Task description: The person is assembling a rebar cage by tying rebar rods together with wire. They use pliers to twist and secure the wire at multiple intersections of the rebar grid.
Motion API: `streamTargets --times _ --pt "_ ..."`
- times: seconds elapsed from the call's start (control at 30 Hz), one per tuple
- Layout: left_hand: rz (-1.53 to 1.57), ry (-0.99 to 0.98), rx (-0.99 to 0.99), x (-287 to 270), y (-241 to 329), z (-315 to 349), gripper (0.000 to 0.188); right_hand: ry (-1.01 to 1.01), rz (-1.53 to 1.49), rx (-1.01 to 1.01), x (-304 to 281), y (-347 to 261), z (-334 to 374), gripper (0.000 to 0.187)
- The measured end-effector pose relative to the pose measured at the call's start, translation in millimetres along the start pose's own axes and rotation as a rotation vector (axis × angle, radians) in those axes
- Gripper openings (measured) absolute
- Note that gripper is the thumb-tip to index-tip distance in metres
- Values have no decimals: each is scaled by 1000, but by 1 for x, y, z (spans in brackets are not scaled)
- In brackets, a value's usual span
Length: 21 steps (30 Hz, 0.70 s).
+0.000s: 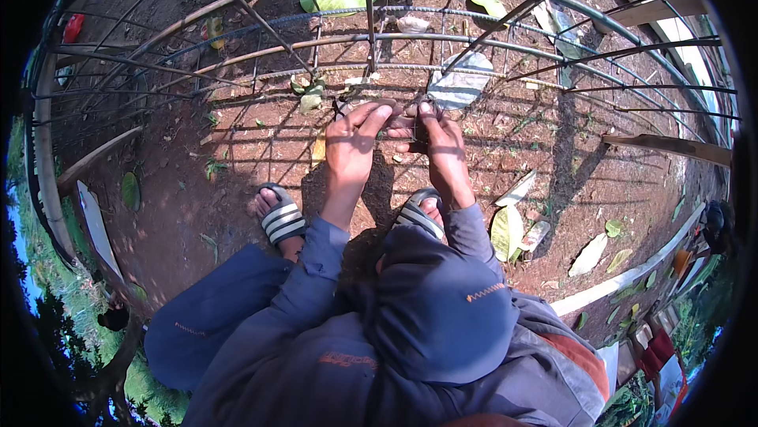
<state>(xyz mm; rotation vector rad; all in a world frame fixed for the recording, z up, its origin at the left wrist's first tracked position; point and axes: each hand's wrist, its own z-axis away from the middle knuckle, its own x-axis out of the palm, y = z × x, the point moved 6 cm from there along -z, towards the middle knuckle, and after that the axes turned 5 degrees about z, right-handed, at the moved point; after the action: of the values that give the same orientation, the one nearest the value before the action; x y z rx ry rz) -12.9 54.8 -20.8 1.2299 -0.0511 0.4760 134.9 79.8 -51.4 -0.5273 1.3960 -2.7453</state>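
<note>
My left hand (352,142) is closed in a pinch, thumb against fingers, with a small dark thing that I cannot make out at its fingertips. Close beside it, my right hand (447,142) is also closed, its thumb pressed on the curled fingers; whatever it holds is too small and dark to name. Both hands are over bare soil, just on the near side of a cage of steel reinforcing bars (371,37). Long bars run across the cage and thinner ribbed ones cross them.
My feet in striped sandals (282,218) stand on the brown soil. Around lie large leaves (506,233) and a pale flat piece (462,79) under the bars. Wooden stakes (671,148) stick in from the right, and a pale board (99,225) lies at left.
</note>
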Motion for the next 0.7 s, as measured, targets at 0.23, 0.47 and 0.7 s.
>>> streamTargets --times 0.23,0.47,0.7 --pt "-19 -33 257 12 0 24 23 196 -1139 -1 -34 22 -34 23" --pt "61 28 253 22 1 25 25 152 -1204 -105 -25 16 -22 28" --pt "0 138 88 -1 51 -7 25 41 -703 178 8 46 31 70"
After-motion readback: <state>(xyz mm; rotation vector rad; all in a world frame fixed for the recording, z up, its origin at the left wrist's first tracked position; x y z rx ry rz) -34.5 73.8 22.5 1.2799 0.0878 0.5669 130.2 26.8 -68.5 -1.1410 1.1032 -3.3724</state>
